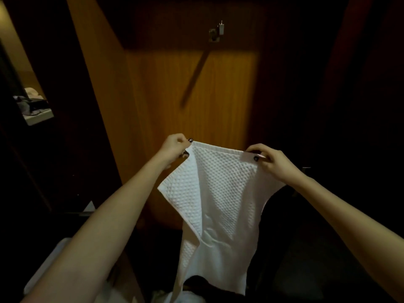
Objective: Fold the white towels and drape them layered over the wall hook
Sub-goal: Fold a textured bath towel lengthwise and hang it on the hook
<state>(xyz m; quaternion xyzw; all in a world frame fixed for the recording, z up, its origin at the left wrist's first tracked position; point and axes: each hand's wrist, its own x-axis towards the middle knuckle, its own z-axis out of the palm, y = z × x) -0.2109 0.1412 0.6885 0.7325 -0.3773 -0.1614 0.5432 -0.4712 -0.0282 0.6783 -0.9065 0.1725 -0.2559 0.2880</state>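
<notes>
we see a white waffle-weave towel held in mid-air between two bare hands, in front of a lit wooden panel. the left hand has its fingers curled in tight and pinches the towel's upper left corner between thumb and fingers; a dark-painted nail shows at the hem. the right hand pinches the upper right corner — the thumb lies flat on the front of the hem and the other fingers curl round behind it. between the two grips the top hem runs taut, sloping a little down toward the right hand. below the left hand a flap of the towel folds outward to a point. from there the cloth narrows and hangs in loose creases to the bottom edge of the view, where its end is lost behind a dark shape we cannot make out. the metal wall hook sits high on the panel in its shadowed upper part, well above the towel and apart from it. at the far left a pale shelf carries some small things, too dim to name. more white cloth lies at the bottom edge — whether it is another towel we cannot tell.
</notes>
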